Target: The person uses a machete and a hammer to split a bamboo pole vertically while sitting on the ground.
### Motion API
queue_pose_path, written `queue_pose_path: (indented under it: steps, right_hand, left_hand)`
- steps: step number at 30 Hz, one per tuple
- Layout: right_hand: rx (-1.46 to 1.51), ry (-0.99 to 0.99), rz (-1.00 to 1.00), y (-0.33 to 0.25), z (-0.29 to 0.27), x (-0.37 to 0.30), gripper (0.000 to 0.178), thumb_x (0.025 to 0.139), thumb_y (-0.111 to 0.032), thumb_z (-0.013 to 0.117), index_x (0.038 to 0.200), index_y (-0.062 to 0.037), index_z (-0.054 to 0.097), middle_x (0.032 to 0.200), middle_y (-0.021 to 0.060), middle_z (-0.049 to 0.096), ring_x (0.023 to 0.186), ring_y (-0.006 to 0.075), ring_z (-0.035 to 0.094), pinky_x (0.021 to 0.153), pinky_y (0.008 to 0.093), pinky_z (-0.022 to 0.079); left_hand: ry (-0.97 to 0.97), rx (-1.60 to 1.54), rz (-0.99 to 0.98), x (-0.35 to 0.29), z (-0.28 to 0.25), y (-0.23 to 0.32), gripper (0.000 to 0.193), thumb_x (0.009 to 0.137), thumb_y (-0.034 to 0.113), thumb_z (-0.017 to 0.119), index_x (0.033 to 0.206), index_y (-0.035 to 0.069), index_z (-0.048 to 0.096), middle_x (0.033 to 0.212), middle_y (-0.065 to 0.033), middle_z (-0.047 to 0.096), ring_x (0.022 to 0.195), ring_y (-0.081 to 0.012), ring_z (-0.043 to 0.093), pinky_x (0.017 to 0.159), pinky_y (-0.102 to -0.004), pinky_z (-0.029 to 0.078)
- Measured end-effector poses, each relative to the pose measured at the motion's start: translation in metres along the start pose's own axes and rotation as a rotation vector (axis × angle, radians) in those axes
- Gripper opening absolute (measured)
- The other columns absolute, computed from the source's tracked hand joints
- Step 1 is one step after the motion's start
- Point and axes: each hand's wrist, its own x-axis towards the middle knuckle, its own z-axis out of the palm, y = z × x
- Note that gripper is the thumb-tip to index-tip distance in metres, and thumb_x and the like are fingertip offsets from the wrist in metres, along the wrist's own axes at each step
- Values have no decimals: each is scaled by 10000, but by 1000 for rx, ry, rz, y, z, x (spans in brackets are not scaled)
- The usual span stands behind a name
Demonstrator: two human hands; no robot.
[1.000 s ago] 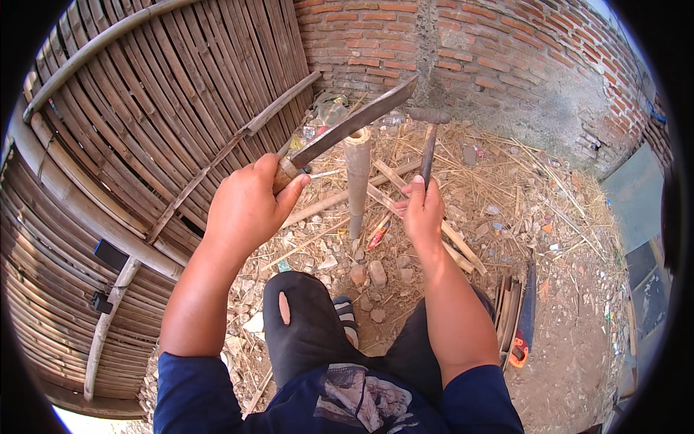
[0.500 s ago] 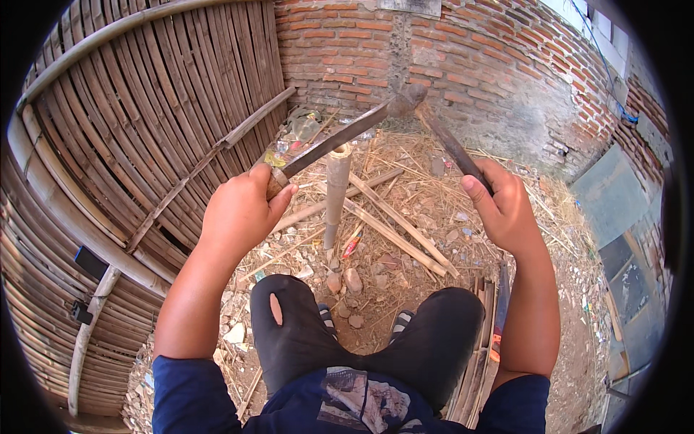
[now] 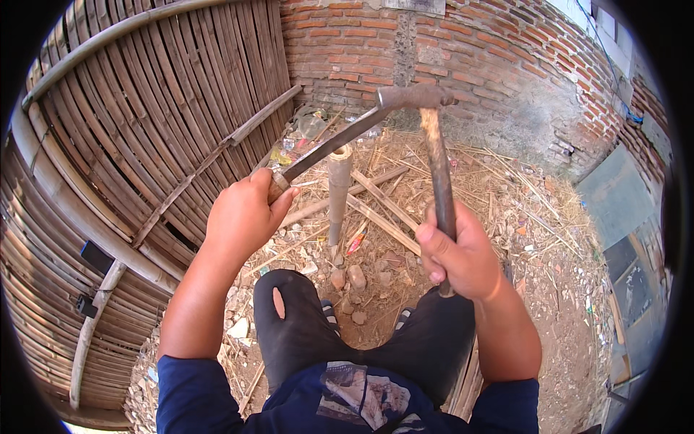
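My left hand [image 3: 242, 213] is closed round the wooden handle of a machete [image 3: 329, 147], whose long dark blade slants up and to the right. My right hand [image 3: 463, 249] grips a hammer [image 3: 438, 163] by its dark, worn wooden handle. The hammer's head overlaps the far tip of the blade in view; whether the two touch I cannot tell. Beneath the blade, an upright bamboo pole [image 3: 337, 195] stands on the ground, its hollow cut top facing me. Whether the blade rests on that top is unclear.
Split bamboo pieces [image 3: 383, 224] lie crossed beyond the pole, among stones, straw and litter. A slatted bamboo wall [image 3: 166, 108] rises on the left and a brick wall [image 3: 340, 47] at the back. Grey panels [image 3: 618, 195] lean at the right. More bamboo strips [image 3: 466, 383] lie by my right leg.
My right hand has moved left and down, turning the hammer's handle from slanted to nearly upright. The machete and my left hand have hardly moved.
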Motion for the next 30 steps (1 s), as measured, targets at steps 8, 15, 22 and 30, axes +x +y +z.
queue_pose_path:
  steps: [8, 15, 22, 30]
  right_hand:
    - [-84, 388, -72, 62, 24, -16, 250, 1091, -267, 579, 1062, -26, 521, 688, -17, 500, 552, 60, 475, 514, 252, 399]
    - [-950, 387, -358, -30, -34, 33, 409, 1069, -351, 597, 1220, 24, 656, 719, 141, 603, 618, 287, 589, 651, 405, 483]
    - [-1004, 456, -483, -45, -26, 78, 381, 1065, -303, 611, 1275, 13, 644, 756, 215, 663, 669, 390, 660, 620, 435, 491]
    - [-1160, 359, -300, -81, -25, 86, 377, 1072, -335, 579, 1185, 19, 645, 772, 248, 666, 711, 449, 657, 649, 500, 486]
  left_hand:
    - [32, -35, 11, 3, 5, 0, 436, 969, 417, 717, 883, 12, 579, 729, -186, 683, 762, -420, 695, 678, -509, 536]
    - [29, 4, -13, 5, 1, 0, 452, 967, 430, 722, 876, 10, 580, 721, -186, 683, 754, -415, 697, 680, -500, 543]
    - [44, 15, -13, 8, 1, -4, 437, 968, 419, 718, 889, 12, 580, 718, -185, 672, 751, -416, 695, 673, -503, 539]
    - [30, 41, 47, 4, 0, -4, 424, 966, 407, 719, 916, 11, 577, 764, -196, 670, 761, -426, 687, 672, -515, 533]
